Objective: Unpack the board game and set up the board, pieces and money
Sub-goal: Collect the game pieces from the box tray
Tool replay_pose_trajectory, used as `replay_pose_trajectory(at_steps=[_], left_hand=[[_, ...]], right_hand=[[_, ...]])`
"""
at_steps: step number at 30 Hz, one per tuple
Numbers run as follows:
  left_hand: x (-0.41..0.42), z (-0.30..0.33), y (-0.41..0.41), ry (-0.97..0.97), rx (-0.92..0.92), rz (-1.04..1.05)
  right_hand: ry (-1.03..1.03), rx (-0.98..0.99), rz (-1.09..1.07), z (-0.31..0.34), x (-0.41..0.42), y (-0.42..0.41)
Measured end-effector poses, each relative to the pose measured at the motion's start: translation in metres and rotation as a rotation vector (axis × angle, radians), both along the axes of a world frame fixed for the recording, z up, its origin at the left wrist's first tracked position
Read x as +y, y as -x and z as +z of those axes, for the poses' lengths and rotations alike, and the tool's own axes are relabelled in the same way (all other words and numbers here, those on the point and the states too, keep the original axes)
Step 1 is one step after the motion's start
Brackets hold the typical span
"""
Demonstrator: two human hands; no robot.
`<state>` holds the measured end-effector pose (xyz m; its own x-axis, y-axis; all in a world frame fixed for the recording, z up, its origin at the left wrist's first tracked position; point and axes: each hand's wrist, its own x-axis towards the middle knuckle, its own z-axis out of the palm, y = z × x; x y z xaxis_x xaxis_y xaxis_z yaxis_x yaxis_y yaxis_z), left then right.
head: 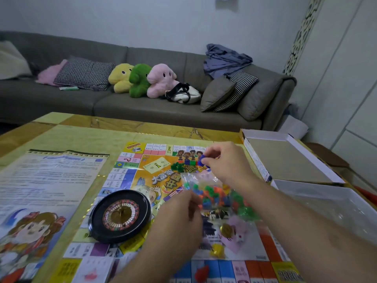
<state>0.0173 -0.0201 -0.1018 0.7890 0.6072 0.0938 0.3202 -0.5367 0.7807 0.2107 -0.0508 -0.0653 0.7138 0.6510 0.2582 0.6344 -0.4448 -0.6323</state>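
Head view showed the bench [85, 137] under everything you were working on, with the unfolded game board [142, 180] lying flat beneath both of your hands. That board looked like thin printed sheet: light, floppy, apt to slide if you dragged things across it, so I would judge it best left where it lay. To the right of your right hand sat the open box [285, 160], its cardboard stiff and easy to shift by a wall. Left of your left hand rested the roulette wheel [120, 216], rigid and probably the heaviest thing there; take it by the rim. Between your hands lay the clear bag [214, 198] of small plastic pieces, soft, crinkly and slippery; grip it at the mouth, not the belly, or the contents may spill. Your left hand [179, 217] had its fingers [193, 203] curled at the bag's near edge, pinching the film as far as I could tell. Your right hand [226, 162], beyond the bag, pinched a blue piece [202, 160] just beside the green pieces [176, 166] already set on the board. Those pieces looked tiny, hard and light; a fingertip pinch suited them.
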Motion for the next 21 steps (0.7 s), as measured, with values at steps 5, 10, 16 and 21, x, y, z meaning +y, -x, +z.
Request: replay_pose_trajectory(at_steps=[5, 10, 16, 21], left_hand=[[0.029, -0.019, -0.013, -0.5, 0.236, -0.184], [0.028, -0.028, -0.014, -0.471, 0.374, -0.252], [0.029, -0.03, -0.013, -0.45, 0.377, -0.272], [0.028, -0.03, -0.013, -0.42, 0.342, -0.268]], right_hand=[[0.184, -0.128, -0.02, -0.029, 0.062, -0.026], [0.28, -0.193, -0.037, -0.055, 0.079, -0.032], [0.248, -0.152, -0.016, -0.058, 0.077, -0.036], [0.246, -0.161, -0.001, -0.058, 0.065, -0.04]])
